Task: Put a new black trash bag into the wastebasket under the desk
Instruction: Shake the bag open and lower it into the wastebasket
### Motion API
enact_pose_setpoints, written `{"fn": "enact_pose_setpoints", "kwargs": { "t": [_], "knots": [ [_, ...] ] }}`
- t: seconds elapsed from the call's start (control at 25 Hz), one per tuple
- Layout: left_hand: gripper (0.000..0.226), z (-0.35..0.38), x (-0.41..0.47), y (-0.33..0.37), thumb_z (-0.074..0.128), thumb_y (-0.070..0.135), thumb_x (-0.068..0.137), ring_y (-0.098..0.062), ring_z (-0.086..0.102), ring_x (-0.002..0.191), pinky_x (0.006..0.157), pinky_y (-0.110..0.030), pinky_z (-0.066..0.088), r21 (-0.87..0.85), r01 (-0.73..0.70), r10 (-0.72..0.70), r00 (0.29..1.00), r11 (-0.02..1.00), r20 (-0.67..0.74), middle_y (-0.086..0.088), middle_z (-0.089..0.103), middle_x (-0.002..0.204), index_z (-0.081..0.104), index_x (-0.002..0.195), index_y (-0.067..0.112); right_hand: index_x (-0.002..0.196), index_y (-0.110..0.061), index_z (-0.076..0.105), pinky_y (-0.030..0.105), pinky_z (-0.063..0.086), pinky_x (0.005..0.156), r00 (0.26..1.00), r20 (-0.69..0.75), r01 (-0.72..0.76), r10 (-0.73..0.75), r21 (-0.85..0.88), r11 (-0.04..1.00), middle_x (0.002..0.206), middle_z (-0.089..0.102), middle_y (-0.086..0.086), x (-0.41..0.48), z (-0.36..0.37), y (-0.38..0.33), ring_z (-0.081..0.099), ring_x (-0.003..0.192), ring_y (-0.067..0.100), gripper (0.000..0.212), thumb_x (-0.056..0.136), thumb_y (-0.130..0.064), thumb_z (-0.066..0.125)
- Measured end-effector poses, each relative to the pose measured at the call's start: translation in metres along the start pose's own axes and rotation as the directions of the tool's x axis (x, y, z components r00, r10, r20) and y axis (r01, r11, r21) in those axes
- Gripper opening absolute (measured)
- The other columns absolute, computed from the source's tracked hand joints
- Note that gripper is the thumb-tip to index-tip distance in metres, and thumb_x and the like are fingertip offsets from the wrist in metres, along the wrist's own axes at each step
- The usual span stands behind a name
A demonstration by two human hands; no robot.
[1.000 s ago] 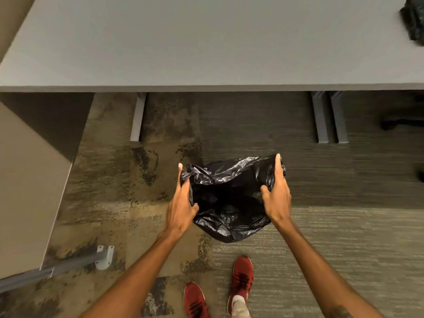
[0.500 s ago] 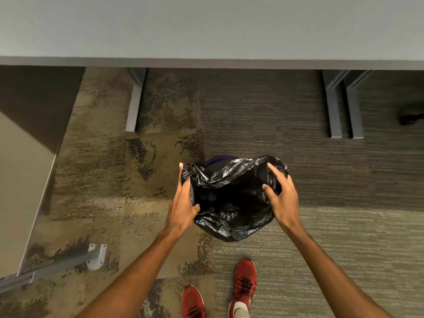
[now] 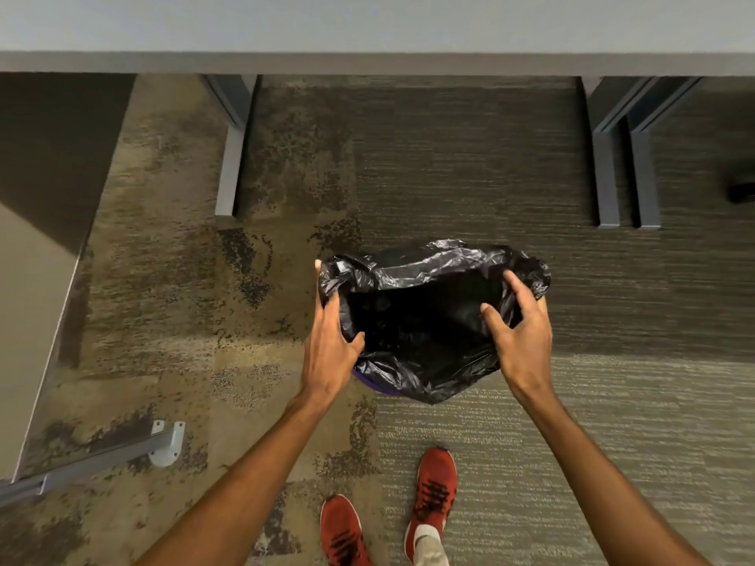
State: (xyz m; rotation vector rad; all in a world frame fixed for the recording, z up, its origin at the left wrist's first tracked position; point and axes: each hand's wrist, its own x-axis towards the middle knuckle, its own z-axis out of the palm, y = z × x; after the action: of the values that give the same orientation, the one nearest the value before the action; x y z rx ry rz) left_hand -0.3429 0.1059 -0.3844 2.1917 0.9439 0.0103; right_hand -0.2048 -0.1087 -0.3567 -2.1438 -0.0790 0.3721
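Note:
A crinkled black trash bag [image 3: 425, 279] is spread open over a wastebasket on the carpet in front of the desk. Only a thin purple strip of the wastebasket [image 3: 378, 388] shows under the bag's near edge. My left hand [image 3: 331, 341] grips the bag's left rim, thumb inside the opening and fingers outside. My right hand [image 3: 521, 332] holds the right rim, fingers curled over the plastic. The bag's mouth gapes dark between both hands.
The grey desk top [image 3: 367, 26] spans the top of the view, with metal legs [image 3: 228, 169] at left and two more legs [image 3: 625, 173] at right. A panel and a floor bracket [image 3: 165, 443] are at lower left. My red shoes [image 3: 433, 484] stand behind the basket.
The bag's mouth has been pulled wider and lower over the basket. My right hand's fingers went from straight to curled over the rim. The view has tipped down, hiding more of the desk top.

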Motion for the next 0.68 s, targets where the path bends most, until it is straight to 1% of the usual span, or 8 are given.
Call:
{"fn": "enact_pose_setpoints", "kwargs": {
  "t": [0.08,0.2,0.28,0.36,0.44,0.52,0.6,0.68],
  "knots": [
    [0.080,0.006,-0.004,-0.003,0.078,0.008,0.083,-0.023,0.049,0.135,0.105,-0.008,0.026,-0.008,0.001,-0.001,1.000,1.000,0.026,-0.007,0.035,0.157,0.035,0.150,0.010,0.152,-0.023,0.044,0.033,0.032,0.120,0.998,0.067,0.006,-0.006,-0.003,1.000,0.152,0.043,0.007,-0.004,0.006,0.002,0.044,0.140,0.017,0.067,0.092,-0.013,0.071],
    [0.088,0.016,-0.007,-0.013,0.080,0.007,0.082,-0.024,0.049,0.135,0.102,-0.015,0.027,0.027,0.060,-0.062,0.996,0.998,0.058,-0.009,0.032,0.158,0.029,0.154,0.010,0.157,-0.025,0.032,0.027,0.023,0.120,0.984,0.174,-0.017,0.022,-0.029,0.999,0.161,0.031,0.007,-0.008,0.018,0.010,0.032,0.148,0.018,0.080,0.090,-0.009,0.072],
    [0.094,0.020,-0.002,-0.023,0.079,0.002,0.080,-0.021,0.051,0.130,0.089,0.003,0.026,0.029,0.075,-0.078,0.992,0.997,0.098,-0.009,0.032,0.158,0.024,0.156,0.011,0.160,-0.024,0.023,0.022,0.020,0.118,0.968,0.247,-0.021,0.030,-0.036,0.999,0.165,0.023,0.007,-0.009,0.027,0.017,0.022,0.153,0.020,0.088,0.089,-0.002,0.070],
    [0.099,0.027,0.009,-0.034,0.077,-0.008,0.078,-0.017,0.051,0.126,0.073,0.014,0.029,-0.006,0.088,-0.086,0.984,0.996,0.154,-0.007,0.030,0.157,0.021,0.156,0.013,0.162,-0.025,0.015,0.005,0.025,0.108,0.950,0.308,-0.037,0.052,-0.055,0.998,0.166,0.017,0.009,-0.005,0.037,0.026,0.016,0.154,0.024,0.093,0.089,0.004,0.066],
    [0.098,0.034,0.021,-0.043,0.075,-0.013,0.077,-0.023,0.049,0.132,0.064,0.012,0.035,-0.045,0.128,-0.118,0.976,0.991,0.185,-0.001,0.030,0.154,0.022,0.155,0.013,0.162,-0.027,0.013,-0.010,0.025,0.094,0.935,0.347,-0.047,0.069,-0.074,0.996,0.167,0.013,0.011,0.001,0.047,0.036,0.013,0.153,0.024,0.093,0.090,0.008,0.062],
    [0.092,0.040,0.031,-0.051,0.075,-0.012,0.077,-0.024,0.043,0.139,0.071,0.010,0.036,-0.054,0.118,-0.106,0.977,0.992,0.186,-0.001,0.016,0.165,0.029,0.152,0.012,0.159,-0.029,0.025,0.008,0.029,0.112,0.938,0.340,-0.034,0.065,-0.097,0.995,0.164,0.020,0.016,0.007,0.057,0.044,0.022,0.150,0.027,0.084,0.092,0.006,0.062],
    [0.086,0.045,0.036,-0.060,0.077,-0.009,0.078,-0.019,0.032,0.146,0.097,-0.006,0.036,-0.021,0.077,-0.072,0.981,0.997,0.183,0.001,0.000,0.169,0.034,0.149,0.012,0.148,-0.030,0.049,0.033,0.041,0.115,0.955,0.291,-0.023,0.064,-0.139,0.990,0.144,0.042,0.018,0.012,0.067,0.055,0.049,0.131,0.029,0.062,0.094,-0.001,0.065],
    [0.075,0.051,0.038,-0.072,0.078,-0.006,0.078,-0.020,0.029,0.148,0.110,-0.021,0.029,0.010,0.051,-0.052,0.990,0.999,0.133,-0.001,0.008,0.168,0.045,0.143,0.013,0.129,-0.025,0.067,0.014,0.051,0.092,0.971,0.228,-0.027,0.066,-0.174,0.984,0.120,0.055,0.010,0.017,0.076,0.070,0.060,0.101,0.019,0.038,0.095,-0.007,0.067]
  ]
}}
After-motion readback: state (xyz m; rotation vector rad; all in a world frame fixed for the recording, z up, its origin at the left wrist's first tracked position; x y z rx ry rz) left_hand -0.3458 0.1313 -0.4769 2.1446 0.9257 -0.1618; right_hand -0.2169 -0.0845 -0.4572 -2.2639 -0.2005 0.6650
